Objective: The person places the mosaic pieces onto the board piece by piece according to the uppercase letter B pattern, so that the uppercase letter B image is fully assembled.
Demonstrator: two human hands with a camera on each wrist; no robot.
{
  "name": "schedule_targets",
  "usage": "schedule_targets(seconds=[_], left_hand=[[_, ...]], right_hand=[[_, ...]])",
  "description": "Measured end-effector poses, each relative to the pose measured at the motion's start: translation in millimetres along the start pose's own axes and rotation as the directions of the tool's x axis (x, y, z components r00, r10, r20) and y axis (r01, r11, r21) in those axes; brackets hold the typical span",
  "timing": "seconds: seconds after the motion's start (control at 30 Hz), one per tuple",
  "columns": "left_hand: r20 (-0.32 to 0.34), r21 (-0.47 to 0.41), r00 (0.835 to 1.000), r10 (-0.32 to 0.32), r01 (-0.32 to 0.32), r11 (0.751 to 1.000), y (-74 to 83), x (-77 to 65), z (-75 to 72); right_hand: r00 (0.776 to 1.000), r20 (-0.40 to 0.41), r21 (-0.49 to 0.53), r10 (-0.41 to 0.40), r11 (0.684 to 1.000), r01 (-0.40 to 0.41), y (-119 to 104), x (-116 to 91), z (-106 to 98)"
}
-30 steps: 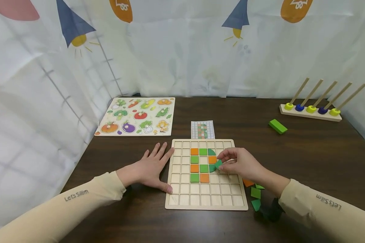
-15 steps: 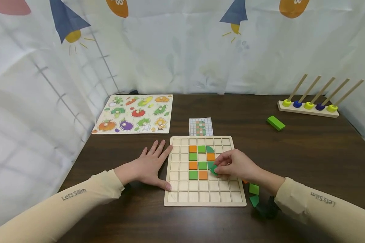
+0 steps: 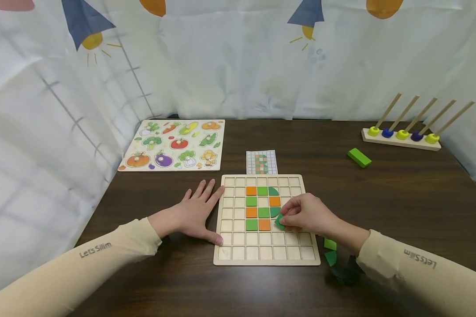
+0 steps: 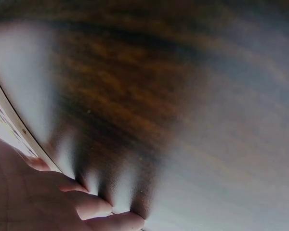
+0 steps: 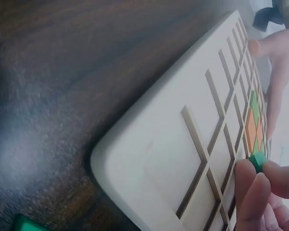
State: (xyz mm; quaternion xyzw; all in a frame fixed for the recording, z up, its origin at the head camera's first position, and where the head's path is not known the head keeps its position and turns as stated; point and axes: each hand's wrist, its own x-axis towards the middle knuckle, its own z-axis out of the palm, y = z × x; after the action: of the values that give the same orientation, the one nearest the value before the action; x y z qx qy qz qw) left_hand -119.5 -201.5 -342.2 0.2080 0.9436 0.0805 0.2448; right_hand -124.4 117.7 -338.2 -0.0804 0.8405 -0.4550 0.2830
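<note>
Between thumb and fingers, my right hand (image 3: 309, 213) pinches a small dark green tile (image 3: 279, 223) over the wooden grid board (image 3: 265, 253). The tile is tilted, just right of an orange square (image 3: 264, 225); its full outline is partly hidden by the fingertips. In the right wrist view the same green tile (image 5: 257, 161) shows between the fingertips. Orange, light green and rounded dark green tiles fill several cells. My left hand (image 3: 194, 215) has its fingers spread, with thumb and index finger touching the board's left edge.
Loose green tiles (image 3: 330, 258) lie right of the board, partly under my right forearm. A printed pattern card (image 3: 262, 162) touches the board's far edge. Farther back are a vegetable puzzle (image 3: 171, 145), a green block (image 3: 358, 157) and a peg stand (image 3: 400, 138).
My right hand has brought the green tile nearer to me and slightly left across the board, and the tile has turned. My left hand stays at the board's edge. The head view has tilted down slightly.
</note>
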Motion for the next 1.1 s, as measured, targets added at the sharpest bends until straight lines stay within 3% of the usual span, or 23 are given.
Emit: schedule_targets(seconds=[0.37,0.8,1.1], left_hand=[[-0.008,0.006,1.000,-0.011,0.011,1.000,-1.2,0.2,-2.5],[-0.008,0.009,1.000,0.001,-0.001,1.000,-0.9,0.9,-1.8],[-0.004,0.004,1.000,0.004,-0.004,1.000,-1.4,2.4,0.1]], right_hand=[[0.999,0.004,0.126,0.043,0.991,-0.043,-3.0,1.7,0.9],[0.999,0.032,0.124,-0.012,0.992,0.008,1.1,-1.8,-0.2],[1.000,0.005,0.127,-0.030,0.991,0.029,3.7,-1.2,-1.6]])
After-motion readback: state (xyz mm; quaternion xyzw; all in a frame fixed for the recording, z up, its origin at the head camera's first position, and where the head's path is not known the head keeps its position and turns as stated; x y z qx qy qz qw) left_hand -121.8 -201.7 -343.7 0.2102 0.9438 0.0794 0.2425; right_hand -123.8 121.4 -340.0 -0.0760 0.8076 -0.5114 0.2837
